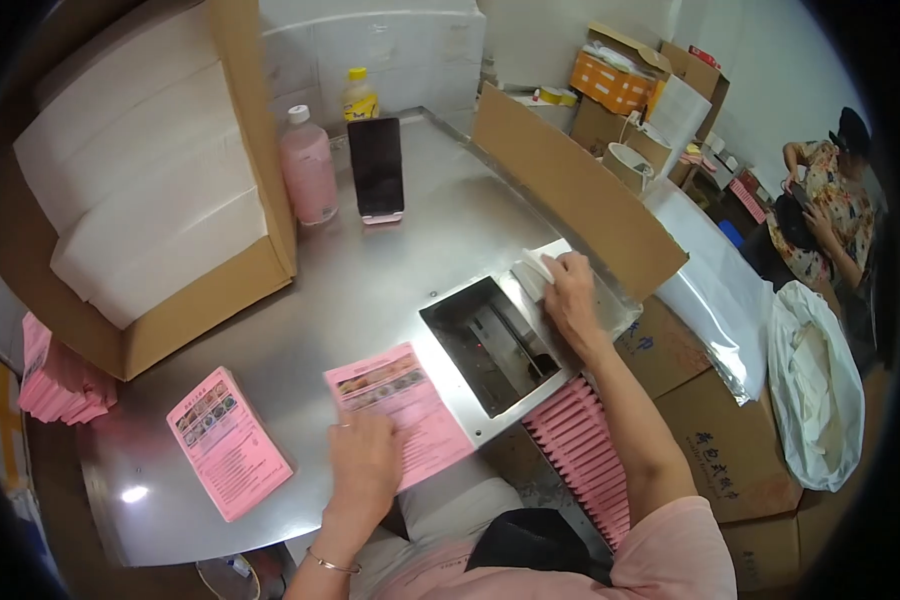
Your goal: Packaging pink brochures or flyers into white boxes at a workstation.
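Observation:
My left hand [365, 462] lies flat on a pink printed leaflet [398, 404] on the steel table [350, 290], fingers together, pressing it down. My right hand [570, 295] is curled around a small white folded tissue pack [533, 272] at the far rim of a rectangular slot machine [490, 345] sunk in the table. A second stack of pink leaflets [228, 442] sits to the left, untouched.
A big open carton of white tissue stacks [140, 180] stands at left. A pink bottle [307, 165], yellow bottle [359, 95] and propped phone [376, 168] stand behind. A cardboard flap [580, 195], rows of pink packs [585, 450], cartons and a white bag [820, 385] lie right. Another person [825, 205] sits far right.

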### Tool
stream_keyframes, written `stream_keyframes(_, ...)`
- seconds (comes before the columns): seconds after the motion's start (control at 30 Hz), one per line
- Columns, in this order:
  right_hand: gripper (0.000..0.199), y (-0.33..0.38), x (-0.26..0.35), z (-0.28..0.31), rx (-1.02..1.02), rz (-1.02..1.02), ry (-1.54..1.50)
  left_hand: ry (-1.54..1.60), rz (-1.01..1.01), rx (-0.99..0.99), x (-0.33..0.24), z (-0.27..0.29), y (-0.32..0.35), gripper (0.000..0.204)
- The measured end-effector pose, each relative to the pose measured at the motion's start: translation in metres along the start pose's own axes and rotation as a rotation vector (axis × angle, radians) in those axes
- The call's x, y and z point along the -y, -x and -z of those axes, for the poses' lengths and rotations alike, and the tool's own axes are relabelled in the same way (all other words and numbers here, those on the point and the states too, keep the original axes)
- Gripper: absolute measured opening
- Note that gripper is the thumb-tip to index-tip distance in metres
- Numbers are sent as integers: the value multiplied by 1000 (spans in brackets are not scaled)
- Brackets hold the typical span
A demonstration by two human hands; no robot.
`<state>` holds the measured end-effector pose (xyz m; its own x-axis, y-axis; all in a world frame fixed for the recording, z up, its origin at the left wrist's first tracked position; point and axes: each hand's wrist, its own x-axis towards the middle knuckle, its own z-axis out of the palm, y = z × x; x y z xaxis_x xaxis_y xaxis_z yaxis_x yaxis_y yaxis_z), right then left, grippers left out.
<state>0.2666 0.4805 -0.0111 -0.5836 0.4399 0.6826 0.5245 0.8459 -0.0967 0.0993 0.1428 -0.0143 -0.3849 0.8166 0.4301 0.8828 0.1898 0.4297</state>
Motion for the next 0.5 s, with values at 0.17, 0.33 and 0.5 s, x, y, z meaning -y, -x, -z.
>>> stream_keyframes(0.17,32,22,104,9,25,290,-310,159,-168,19,-8,-4,-2,35)
stream_keyframes(0.33,34,76,182,42,177,668,-366,-77,52,158,-13,14,7,84)
stream_keyframes(0.5,30,35,208,11,426,500,-305,-75,69,26,-26,-12,-15,87)
